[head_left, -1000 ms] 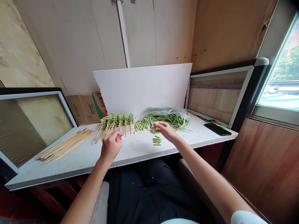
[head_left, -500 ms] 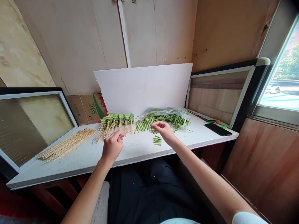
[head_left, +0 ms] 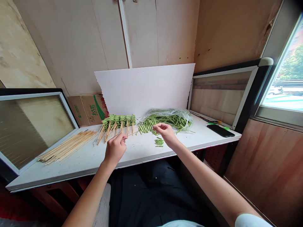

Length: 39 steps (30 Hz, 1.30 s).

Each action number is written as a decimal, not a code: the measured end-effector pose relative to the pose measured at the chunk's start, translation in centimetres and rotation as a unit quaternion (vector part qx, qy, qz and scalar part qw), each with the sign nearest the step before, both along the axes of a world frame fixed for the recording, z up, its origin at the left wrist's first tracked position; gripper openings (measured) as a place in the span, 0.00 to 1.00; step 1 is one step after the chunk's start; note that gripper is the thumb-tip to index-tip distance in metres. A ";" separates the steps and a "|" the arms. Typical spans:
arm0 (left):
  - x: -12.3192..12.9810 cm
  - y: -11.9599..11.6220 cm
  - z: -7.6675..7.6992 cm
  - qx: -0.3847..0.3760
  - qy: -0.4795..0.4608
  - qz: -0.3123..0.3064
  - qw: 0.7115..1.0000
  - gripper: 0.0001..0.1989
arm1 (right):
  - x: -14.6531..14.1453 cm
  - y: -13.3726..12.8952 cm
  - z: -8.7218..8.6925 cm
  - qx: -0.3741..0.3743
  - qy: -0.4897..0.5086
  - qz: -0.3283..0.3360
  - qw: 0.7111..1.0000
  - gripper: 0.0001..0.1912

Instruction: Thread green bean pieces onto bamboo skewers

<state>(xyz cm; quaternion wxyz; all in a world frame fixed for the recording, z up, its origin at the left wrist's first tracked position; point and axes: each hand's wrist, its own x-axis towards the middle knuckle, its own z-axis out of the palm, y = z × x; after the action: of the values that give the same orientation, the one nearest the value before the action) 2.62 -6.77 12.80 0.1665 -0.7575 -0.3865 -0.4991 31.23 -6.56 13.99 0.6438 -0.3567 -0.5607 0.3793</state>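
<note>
My left hand (head_left: pixel 115 147) is closed on the bare end of a bamboo skewer (head_left: pixel 133 133), held just above the table. Short pieces of green bean (head_left: pixel 146 127) are threaded side by side along its other part. At that far end my right hand (head_left: pixel 165 132) pinches a bean piece between thumb and fingers; the skewer's tip is hidden there. Below it a small group of cut bean pieces (head_left: pixel 159 142) lies on the table. Behind my left hand sits a stack of finished bean skewers (head_left: pixel 119 119), their sticks pointing toward me.
Loose bamboo skewers (head_left: pixel 68 145) lie at the left of the white table (head_left: pixel 94 164). A clear plastic bag of long green beans (head_left: pixel 175 119) stands at the back. On the right is a black phone (head_left: pixel 221 130). A white board (head_left: pixel 146 90) and a cardboard box (head_left: pixel 86 110) stand behind.
My left hand has shifted slightly to the right along with the skewer, toward my right hand. My right hand stays almost in place, still pinching at the far end.
</note>
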 end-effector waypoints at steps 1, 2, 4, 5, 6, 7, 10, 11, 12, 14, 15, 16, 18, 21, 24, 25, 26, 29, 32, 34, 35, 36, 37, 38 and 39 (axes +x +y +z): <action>0.0 0.0 0.0 0.000 0.000 0.000 1.000 0.15 | 0.0 0.0 0.0 -0.001 -0.001 0.000 1.000 0.22; -0.1 0.1 0.0 0.001 0.000 0.001 1.000 0.15 | 0.1 0.1 -0.1 0.000 -0.005 0.003 1.000 0.22; -0.2 0.1 0.1 0.003 -0.001 0.005 1.000 0.14 | 0.4 0.4 -0.2 0.007 -0.022 0.010 1.000 0.20; -0.3 0.1 0.2 0.004 -0.002 0.007 1.000 0.14 | 0.8 0.7 -0.3 0.011 -0.038 0.013 0.999 0.20; -0.4 0.1 0.3 0.005 -0.004 0.010 1.000 0.14 | 1.2 0.9 -0.3 0.015 -0.058 0.014 0.998 0.20; -0.5 0.1 0.3 0.005 -0.005 0.012 1.000 0.14 | 1.8 1.2 -0.4 0.020 -0.084 0.013 0.996 0.22; -0.7 0.3 0.3 -0.002 -0.007 0.019 1.000 0.14 | 4.1 2.3 -0.6 0.040 -0.193 0.006 0.980 0.26; -0.7 0.4 0.3 -0.005 -0.006 0.021 1.000 0.14 | 5.0 2.7 -0.8 0.048 -0.235 0.005 0.971 0.24; -0.8 0.5 0.2 -0.010 -0.005 0.023 1.000 0.14 | 5.8 3.2 -1.2 0.053 -0.275 0.002 0.960 0.22; -0.8 0.6 0.1 -0.019 -0.003 0.027 0.999 0.14 | 7.2 4.2 -2.3 0.042 -0.338 -0.011 0.940 0.16; -0.9 0.7 0.1 -0.025 -0.002 0.028 0.999 0.14 | 7.7 4.8 -3.1 0.028 -0.361 -0.023 0.932 0.13; -0.9 0.7 0.1 -0.031 -0.002 0.029 0.999 0.13 | 8.2 5.3 -4.0 0.010 -0.384 -0.039 0.923 0.10; -0.9 0.8 0.0 -0.038 0.000 0.028 0.999 0.13 | 8.7 6.1 -5.8 -0.022 -0.426 -0.063 0.902 0.08; -1.0 0.8 0.0 -0.037 0.003 0.022 0.999 0.13 | 9.2 6.8 -7.7 -0.041 -0.456 -0.073 0.886 0.08; -1.1 0.9 -0.1 -0.038 0.004 0.018 0.999 0.12 | 9.5 7.0 -8.3 -0.038 -0.460 -0.071 0.884 0.11; -1.1 1.0 -0.1 -0.040 0.005 0.018 0.999 0.13 | 9.6 7.0 -8.3 -0.038 -0.465 -0.071 0.882 0.11; -1.1 1.0 -0.1 -0.041 0.005 0.017 0.999 0.13 | 9.6 7.1 -8.3 -0.041 -0.471 -0.072 0.879 0.11; -1.2 1.0 -0.1 -0.039 0.006 0.013 0.999 0.12 | 9.4 7.2 -8.5 -0.054 -0.486 -0.088 0.868 0.10; -1.1 1.0 -0.1 -0.036 0.005 0.007 0.999 0.12 | 8.7 7.5 -9.3 -0.070 -0.494 -0.127 0.857 0.11; -1.1 1.0 -0.1 -0.037 0.005 0.003 0.999 0.12 | 8.1 7.6 -9.9 -0.078 -0.498 -0.160 0.849 0.11; -1.1 0.9 -0.1 -0.038 0.005 0.002 0.999 0.12 | 7.8 7.7 -10.2 -0.081 -0.499 -0.173 0.845 0.10; -1.0 0.9 -0.1 -0.040 0.006 0.001 0.999 0.12 | 7.6 7.8 -10.4 -0.083 -0.500 -0.182 0.843 0.10; -1.0 0.9 -0.1 -0.041 0.007 0.001 0.999 0.13 | 7.4 7.9 -10.5 -0.085 -0.501 -0.186 0.841 0.10; -1.0 0.8 -0.1 -0.043 0.008 0.002 0.999 0.13 | 7.3 7.9 -10.6 -0.086 -0.502 -0.187 0.840 0.09; -1.0 0.8 -0.1 -0.045 0.007 0.004 0.999 0.13 | 7.3 8.0 -10.6 -0.087 -0.501 -0.185 0.841 0.09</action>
<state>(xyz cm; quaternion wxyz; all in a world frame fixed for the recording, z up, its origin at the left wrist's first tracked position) 1.62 -5.94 12.75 0.1370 -0.7664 -0.4102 -0.4750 38.49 1.41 3.41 0.2993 -0.6503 -0.6948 0.0697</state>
